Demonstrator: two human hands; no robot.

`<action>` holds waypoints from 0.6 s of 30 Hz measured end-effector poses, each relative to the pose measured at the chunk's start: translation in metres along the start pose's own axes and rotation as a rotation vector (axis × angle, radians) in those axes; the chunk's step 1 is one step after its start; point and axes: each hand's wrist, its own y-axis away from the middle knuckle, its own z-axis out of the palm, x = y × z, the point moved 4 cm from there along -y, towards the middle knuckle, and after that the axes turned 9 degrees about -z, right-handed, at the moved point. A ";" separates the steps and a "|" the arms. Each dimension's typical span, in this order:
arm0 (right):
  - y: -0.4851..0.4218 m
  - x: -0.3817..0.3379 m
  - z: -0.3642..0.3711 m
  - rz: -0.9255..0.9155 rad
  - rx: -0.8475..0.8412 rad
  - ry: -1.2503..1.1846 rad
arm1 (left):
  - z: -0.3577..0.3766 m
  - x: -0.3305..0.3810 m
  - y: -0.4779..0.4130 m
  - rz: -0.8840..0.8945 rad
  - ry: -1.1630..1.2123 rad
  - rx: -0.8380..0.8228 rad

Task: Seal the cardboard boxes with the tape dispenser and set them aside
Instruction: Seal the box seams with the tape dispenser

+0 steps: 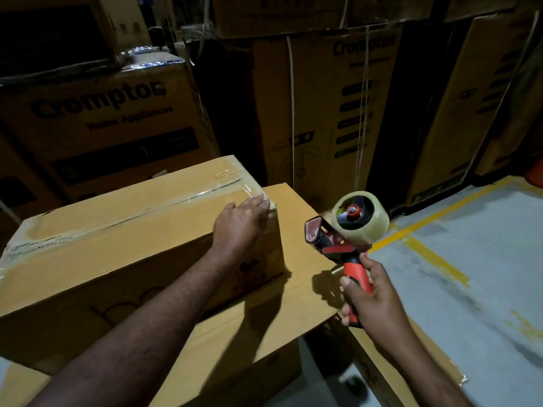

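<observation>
At the left, stacked printed cartons rise close behind a closed cardboard box, its contents hidden, with clear tape running along the top seam. The box sits on a wider carton. The left hand lies with straight fingers flat on the tape at the box's right top edge. Further right, the right hand grips the red handle of the tape dispenser, held in the air over the wider carton's right edge, beside open grey floor marked with yellow lines.
</observation>
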 end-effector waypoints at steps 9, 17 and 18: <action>-0.026 0.002 0.025 0.057 -0.093 -0.299 | -0.022 -0.065 0.044 -0.084 0.028 0.034; -0.077 0.022 0.112 0.096 -0.267 -0.217 | -0.033 -0.114 0.055 -0.159 -0.065 0.072; -0.086 0.026 0.125 0.106 -0.278 -0.225 | -0.034 -0.119 0.055 -0.161 -0.080 0.084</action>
